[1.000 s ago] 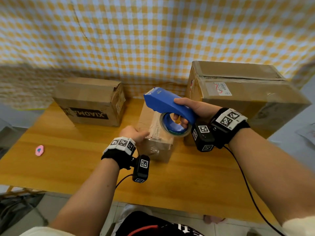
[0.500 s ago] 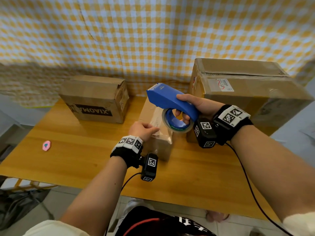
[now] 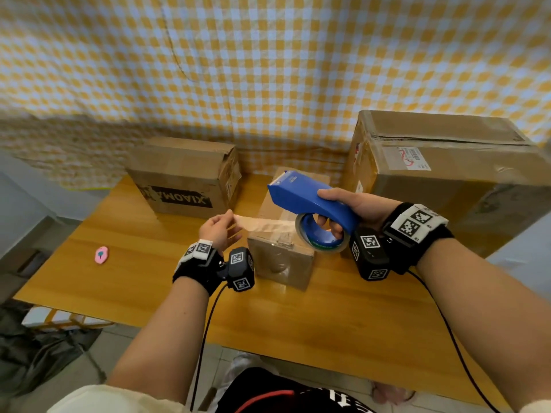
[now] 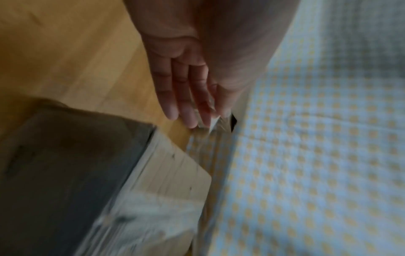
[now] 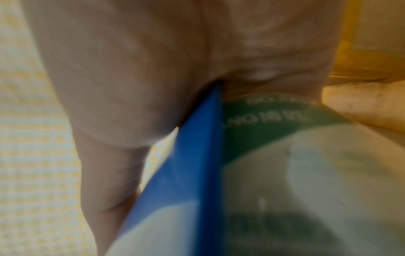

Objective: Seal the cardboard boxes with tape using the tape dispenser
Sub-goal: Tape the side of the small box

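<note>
My right hand grips the blue tape dispenser by its handle, above the small cardboard box in the middle of the table. A clear tape roll sits in the dispenser. My left hand pinches the free end of a clear tape strip pulled out to the left of the roll. In the left wrist view the fingertips hold the tape end. The right wrist view shows the blue dispenser and roll close up.
A brown box printed XIAOMI stands at the back left, and a large taped box at the back right. A small pink object lies on the left of the wooden table. A checked cloth hangs behind.
My left hand has left the small box's top and drawn a strip of tape leftward from the roll. The dispenser has stayed above the box.
</note>
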